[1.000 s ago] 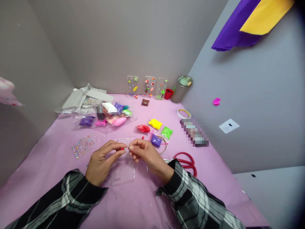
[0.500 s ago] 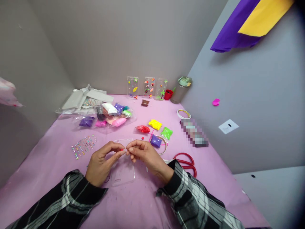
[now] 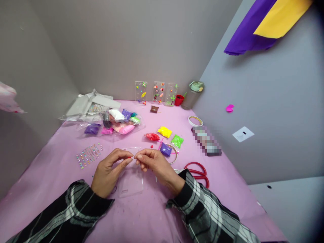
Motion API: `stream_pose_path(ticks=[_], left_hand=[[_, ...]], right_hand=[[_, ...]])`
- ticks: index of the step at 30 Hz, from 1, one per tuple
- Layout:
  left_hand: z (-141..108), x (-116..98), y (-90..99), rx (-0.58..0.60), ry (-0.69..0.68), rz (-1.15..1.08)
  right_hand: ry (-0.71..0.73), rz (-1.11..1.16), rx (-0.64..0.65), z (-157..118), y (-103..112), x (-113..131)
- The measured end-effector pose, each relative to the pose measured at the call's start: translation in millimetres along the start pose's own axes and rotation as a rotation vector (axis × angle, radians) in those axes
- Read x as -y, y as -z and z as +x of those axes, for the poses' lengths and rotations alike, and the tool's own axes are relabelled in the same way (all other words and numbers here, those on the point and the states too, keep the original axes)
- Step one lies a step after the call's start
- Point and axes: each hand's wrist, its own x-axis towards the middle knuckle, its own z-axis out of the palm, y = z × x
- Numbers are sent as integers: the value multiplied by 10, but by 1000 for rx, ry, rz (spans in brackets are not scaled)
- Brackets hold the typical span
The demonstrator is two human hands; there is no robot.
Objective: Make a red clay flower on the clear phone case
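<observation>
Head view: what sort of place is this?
Probably a craft table in a corner: clear cases with colourful decorations stand by the wall, bags of coloured clay or similar lie about, and red-handled scissors rest beside the right sleeve.

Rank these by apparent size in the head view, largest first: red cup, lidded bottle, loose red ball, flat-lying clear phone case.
Flat-lying clear phone case, partly hidden
Lidded bottle
Red cup
Loose red ball
</observation>
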Motion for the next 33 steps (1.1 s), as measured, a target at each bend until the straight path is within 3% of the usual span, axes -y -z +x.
stream_pose_path(ticks=[6, 14, 25, 33], left_hand=[[14, 11, -16, -22, 88, -67], [-15, 8, 27, 1, 76, 33], [12, 21, -19, -7, 58, -51], [-16, 43, 14, 25, 121, 10]], right_hand=[[6, 13, -11, -1, -2, 2], [-13, 22, -23, -4, 1, -9], [-3, 48, -1, 5, -5, 0], [-14, 57, -5, 6, -1, -13]])
